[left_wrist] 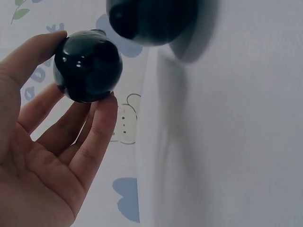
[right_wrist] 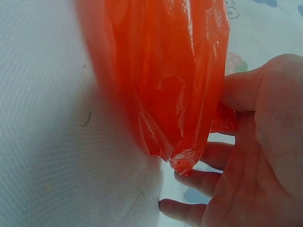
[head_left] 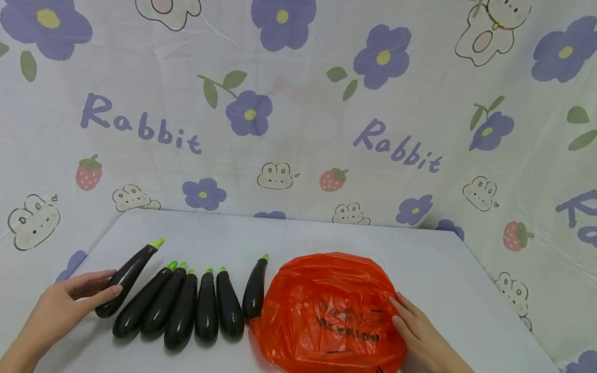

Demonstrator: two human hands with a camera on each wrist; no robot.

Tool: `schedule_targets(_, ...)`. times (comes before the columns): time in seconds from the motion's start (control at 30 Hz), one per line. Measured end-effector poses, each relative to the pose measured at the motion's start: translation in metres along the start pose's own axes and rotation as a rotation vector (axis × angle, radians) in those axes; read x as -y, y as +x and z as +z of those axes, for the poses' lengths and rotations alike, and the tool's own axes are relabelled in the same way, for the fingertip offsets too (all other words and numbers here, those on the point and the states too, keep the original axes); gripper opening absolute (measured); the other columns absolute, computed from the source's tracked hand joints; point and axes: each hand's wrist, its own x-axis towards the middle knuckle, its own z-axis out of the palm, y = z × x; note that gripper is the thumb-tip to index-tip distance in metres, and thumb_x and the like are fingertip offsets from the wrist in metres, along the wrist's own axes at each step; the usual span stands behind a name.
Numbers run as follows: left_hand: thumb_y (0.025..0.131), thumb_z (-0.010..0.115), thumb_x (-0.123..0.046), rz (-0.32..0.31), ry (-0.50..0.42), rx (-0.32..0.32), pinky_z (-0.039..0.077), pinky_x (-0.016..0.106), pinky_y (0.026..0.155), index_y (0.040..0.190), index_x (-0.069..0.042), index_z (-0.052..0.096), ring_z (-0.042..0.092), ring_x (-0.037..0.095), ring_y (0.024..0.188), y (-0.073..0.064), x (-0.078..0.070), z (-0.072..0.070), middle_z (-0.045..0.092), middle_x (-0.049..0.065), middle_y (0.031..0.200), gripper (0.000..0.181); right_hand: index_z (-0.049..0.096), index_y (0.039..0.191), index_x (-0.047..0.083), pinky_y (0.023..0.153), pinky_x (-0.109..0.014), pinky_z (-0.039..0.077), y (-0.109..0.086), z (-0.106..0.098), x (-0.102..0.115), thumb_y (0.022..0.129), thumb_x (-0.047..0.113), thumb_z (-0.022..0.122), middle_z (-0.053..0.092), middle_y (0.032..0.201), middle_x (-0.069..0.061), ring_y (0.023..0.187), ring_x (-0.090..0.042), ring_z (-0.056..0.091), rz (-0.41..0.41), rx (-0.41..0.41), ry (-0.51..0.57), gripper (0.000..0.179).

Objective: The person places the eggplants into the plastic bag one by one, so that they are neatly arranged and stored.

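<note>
My left hand (head_left: 62, 305) holds a dark, glossy eggplant (head_left: 129, 274) with a bright green stem, at the left end of a row. Its stem points up and away to the right. In the left wrist view, the thumb and fingertips grip the rounded end of that eggplant (left_wrist: 87, 66). Several more eggplants (head_left: 182, 311) lie side by side to its right. At the right, a crumpled red plastic bag (head_left: 331, 311) with dark print lies on the table. My right hand (head_left: 424, 331) pinches the bag's right side, its thumb partly hidden by red plastic (right_wrist: 161, 85) in the right wrist view.
One eggplant (head_left: 255, 290) lies apart from the row, against the bag's left edge. The white table (head_left: 420, 254) ends at the back against a cloth (head_left: 298, 140) printed with flowers and rabbits, which also hangs along both sides.
</note>
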Motion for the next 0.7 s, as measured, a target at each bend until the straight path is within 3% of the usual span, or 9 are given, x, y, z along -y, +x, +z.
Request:
schedule_targets(0.1, 0.082, 0.070, -0.061, 0.003, -0.013, 0.004, 0.051, 0.031, 0.066, 0.136, -0.007, 0.058, 0.061, 0.033, 0.108, 0.000, -0.004, 0.002, 0.063, 0.019, 0.125, 0.077, 0.029, 0.154, 0.005, 0.103, -0.068, 0.026, 0.001, 0.001, 0.000, 0.105, 0.047, 0.038, 0.019, 0.158, -0.022, 0.141, -0.047, 0.017, 0.006, 0.000, -0.001, 0.065)
schedule_targets(0.2, 0.083, 0.070, -0.060, 0.014, -0.025, 0.011, 0.050, 0.029, 0.066, 0.136, -0.009, 0.060, 0.062, 0.009, 0.098, 0.000, -0.007, 0.003, 0.064, 0.016, 0.124, 0.074, 0.030, 0.154, 0.004, 0.103, -0.068, 0.027, 0.001, 0.001, -0.001, 0.105, 0.047, 0.038, 0.019, 0.158, -0.022, 0.141, -0.048, 0.017, 0.011, -0.002, -0.003, 0.065)
schedule_targets(0.3, 0.083, 0.070, -0.059, 0.020, -0.038, 0.008, 0.050, 0.027, 0.066, 0.136, -0.011, 0.060, 0.053, -0.011, 0.089, 0.000, -0.009, 0.003, 0.065, 0.014, 0.123, 0.072, 0.030, 0.154, 0.005, 0.102, -0.068, 0.028, 0.002, 0.001, -0.001, 0.104, 0.048, 0.039, 0.019, 0.158, -0.022, 0.141, -0.048, 0.017, 0.023, 0.004, 0.003, 0.066)
schedule_targets(0.7, 0.085, 0.069, -0.057, 0.015, -0.099, 0.006, 0.049, 0.017, 0.066, 0.138, -0.012, 0.058, 0.054, -0.014, 0.089, -0.002, -0.013, 0.000, 0.063, 0.014, 0.127, 0.070, 0.029, 0.154, 0.005, 0.103, -0.069, 0.026, 0.002, 0.001, -0.001, 0.105, 0.047, 0.038, 0.018, 0.158, -0.022, 0.141, -0.048, 0.017, 0.019, 0.017, 0.008, 0.066)
